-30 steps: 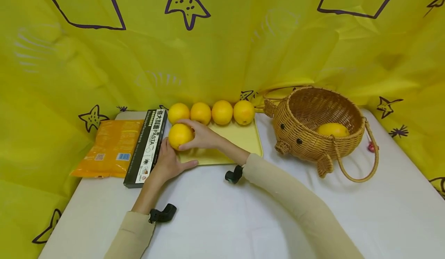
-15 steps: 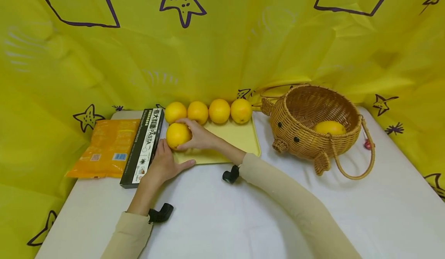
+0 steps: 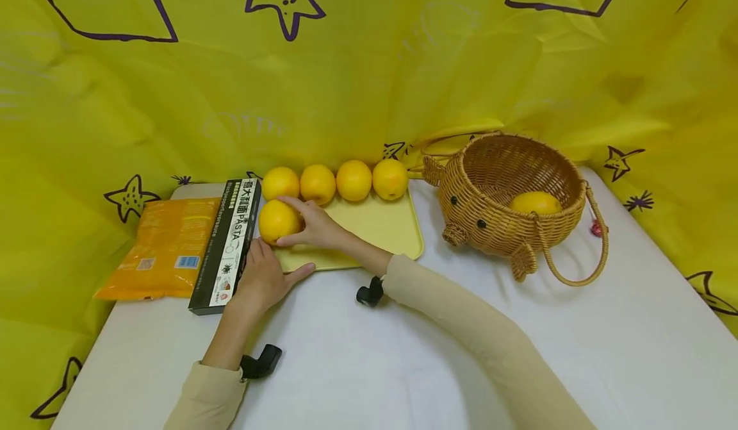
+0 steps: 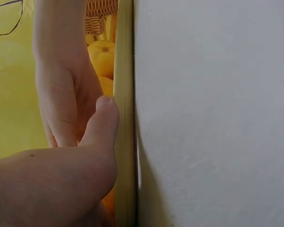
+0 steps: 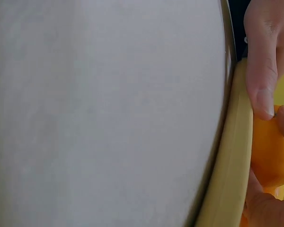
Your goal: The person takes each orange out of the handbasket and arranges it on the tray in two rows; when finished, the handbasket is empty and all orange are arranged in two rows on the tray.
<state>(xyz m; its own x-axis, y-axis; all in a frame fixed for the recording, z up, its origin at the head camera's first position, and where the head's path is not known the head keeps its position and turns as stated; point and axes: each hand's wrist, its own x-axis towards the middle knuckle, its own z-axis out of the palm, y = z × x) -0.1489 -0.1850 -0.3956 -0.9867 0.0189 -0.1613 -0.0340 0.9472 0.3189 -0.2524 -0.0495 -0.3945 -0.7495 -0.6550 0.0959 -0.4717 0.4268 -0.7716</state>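
In the head view my right hand (image 3: pixel 318 226) holds an orange (image 3: pixel 279 222) between thumb and fingers, at the left end of a pale yellow tray (image 3: pixel 375 231). The same orange (image 5: pixel 270 153) shows in the right wrist view. Several more oranges (image 3: pixel 354 181) stand in a row along the tray's back side. My left hand (image 3: pixel 262 279) rests at the tray's front left corner, beside the black pasta box (image 3: pixel 227 244). Its thumb stretches along the tray's front rim (image 4: pixel 125 113), and its other fingertips are partly hidden near the box and orange.
An orange packet (image 3: pixel 167 247) lies left of the pasta box. On the right stands a pig-shaped wicker basket (image 3: pixel 490 218) with a yellow oblong fruit (image 3: pixel 536 203) inside; its handle (image 3: pixel 599 263) hangs out to the right. A yellow curtain (image 3: pixel 357 84) closes off the back.
The whole head view has shifted, so everything appears further left. Both hands keep nearly the same places on the tray and orange.
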